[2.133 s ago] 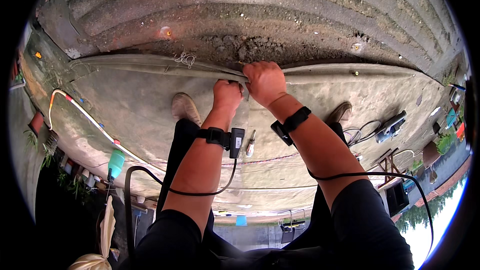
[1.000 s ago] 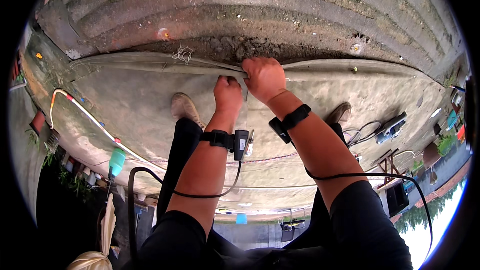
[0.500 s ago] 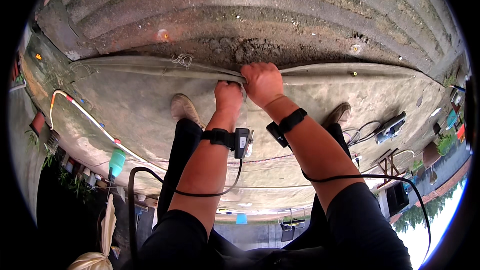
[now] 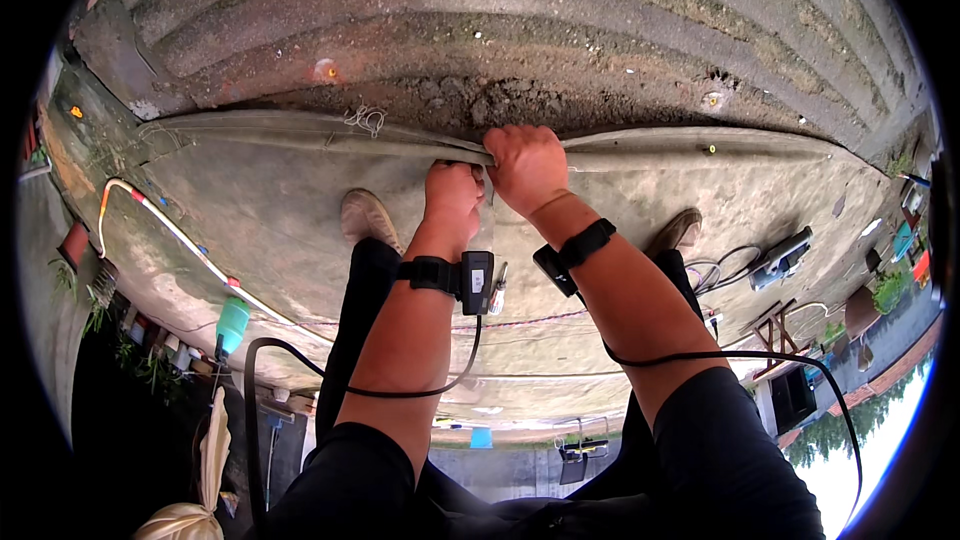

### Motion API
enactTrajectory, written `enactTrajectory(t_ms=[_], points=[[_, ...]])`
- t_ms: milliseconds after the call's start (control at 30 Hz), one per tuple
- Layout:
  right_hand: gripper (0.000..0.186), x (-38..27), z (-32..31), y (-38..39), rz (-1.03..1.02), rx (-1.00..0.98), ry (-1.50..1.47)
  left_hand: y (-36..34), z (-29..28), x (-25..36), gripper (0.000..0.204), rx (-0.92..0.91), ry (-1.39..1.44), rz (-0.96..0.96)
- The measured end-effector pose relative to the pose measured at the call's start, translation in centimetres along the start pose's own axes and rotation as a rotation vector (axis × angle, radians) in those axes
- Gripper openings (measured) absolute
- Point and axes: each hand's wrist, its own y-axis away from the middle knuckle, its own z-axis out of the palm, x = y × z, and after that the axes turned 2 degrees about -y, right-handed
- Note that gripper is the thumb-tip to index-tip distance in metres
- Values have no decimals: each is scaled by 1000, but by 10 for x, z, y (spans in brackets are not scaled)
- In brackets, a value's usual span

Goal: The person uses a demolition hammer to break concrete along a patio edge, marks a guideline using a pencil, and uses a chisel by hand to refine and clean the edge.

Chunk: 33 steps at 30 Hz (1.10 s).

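A large grey-brown tarp (image 4: 600, 270) lies spread over the ground, its folded hem running along the far side. My right hand (image 4: 528, 165) is closed round this hem near the middle, lifting and bunching it. Just left of it, my left hand (image 4: 453, 202) is a closed fist right below the hem; what its fingers hold is hidden. A tangle of pale string (image 4: 365, 120) rests on the hem to the left. Between my forearms, a small tool with a pale handle (image 4: 498, 292) lies on the tarp.
Beyond the hem are loose soil (image 4: 510, 98) and ridged grey sheeting (image 4: 480, 35). My shoes (image 4: 370, 218) stand on the tarp. A red-and-white banded pole (image 4: 185, 235) curves along the left, near a teal container (image 4: 233, 323). A black device with coiled cable (image 4: 782, 258) lies right.
My left fist has shifted slightly left and towards me, its wrist turning a little. The right hand keeps its grip on the hem almost unmoved.
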Motion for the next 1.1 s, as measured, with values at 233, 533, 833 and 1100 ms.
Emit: enactTrajectory(t_ms=[233,533,833,1100], points=[[13,3,-8,-15,78,-118,26,-5,3,5,12,-59,177,-133],[38,11,-45,-45,195,-75,16,-19,0,-2,18,282,-1095,602],[25,9,-53,13,302,126,-241,-10,9,16,12,139,-500,151],[20,44,-73,76,329,-68,-424,-6,0,13,10,-14,144,-183]])
